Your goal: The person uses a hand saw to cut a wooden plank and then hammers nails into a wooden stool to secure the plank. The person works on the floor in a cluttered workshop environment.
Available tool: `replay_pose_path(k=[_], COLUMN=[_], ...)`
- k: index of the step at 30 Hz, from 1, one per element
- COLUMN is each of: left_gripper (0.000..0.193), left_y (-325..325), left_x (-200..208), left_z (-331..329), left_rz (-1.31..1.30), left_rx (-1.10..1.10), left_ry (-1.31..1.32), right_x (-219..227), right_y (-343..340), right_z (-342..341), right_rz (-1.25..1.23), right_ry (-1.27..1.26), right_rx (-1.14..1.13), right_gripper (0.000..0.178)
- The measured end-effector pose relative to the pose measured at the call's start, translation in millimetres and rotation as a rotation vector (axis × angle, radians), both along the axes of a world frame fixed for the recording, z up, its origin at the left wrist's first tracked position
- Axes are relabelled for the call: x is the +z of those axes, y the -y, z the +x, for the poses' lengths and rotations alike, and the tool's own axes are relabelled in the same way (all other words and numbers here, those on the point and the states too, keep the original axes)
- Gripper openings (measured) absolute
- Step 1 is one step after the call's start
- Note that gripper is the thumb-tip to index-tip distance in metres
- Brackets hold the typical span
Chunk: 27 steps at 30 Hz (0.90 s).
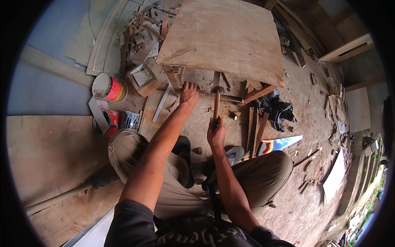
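My right hand is wrapped round the wooden handle of a hammer, which points away from me. The dark hammer head is at the low wooden rail of a plywood-topped table; whether it touches the rail I cannot tell. Farther left, my left hand curls its fingers over the same rail, close to a table leg. Its fingertips are partly hidden. The table's underside lies mostly in shadow beneath the top.
Offcuts are heaped at the far left, near an open wooden box. Two paint cans stand left of my knee. A handsaw lies by my right knee, with a black plastic bag beyond it. Wood scraps litter the right.
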<state>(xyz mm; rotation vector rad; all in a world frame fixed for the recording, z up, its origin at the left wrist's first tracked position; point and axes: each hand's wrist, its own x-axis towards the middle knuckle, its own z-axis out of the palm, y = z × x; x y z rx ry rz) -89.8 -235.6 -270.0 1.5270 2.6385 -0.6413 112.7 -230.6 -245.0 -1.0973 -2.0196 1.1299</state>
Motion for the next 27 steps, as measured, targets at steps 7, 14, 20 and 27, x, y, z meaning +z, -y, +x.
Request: replay_pose_path(k=[7,14,20,27], left_gripper=[0.036,0.034,0.030,0.028], left_y=[-3,1,21,10], left_x=[1,-2,-18,-19], left_z=[6,7,-9,2], left_rz=[0.045,0.060,0.119,0.184], left_rx=[0.022,0.027,0.035,-0.071], left_ry=[-0.027,-0.066,-0.165,-0.195], right_x=[5,6,23,4], right_y=[-2,0,6,-1], right_z=[1,3,-12,-1], right_rz=[-0.056,-0.022,-0.120,0.002], right_ry=[0.052,0.050,0.103,0.058], right_rx=[0.015,0.026,0.214,0.229], right_gripper=[0.018,0.019,0.027,0.030])
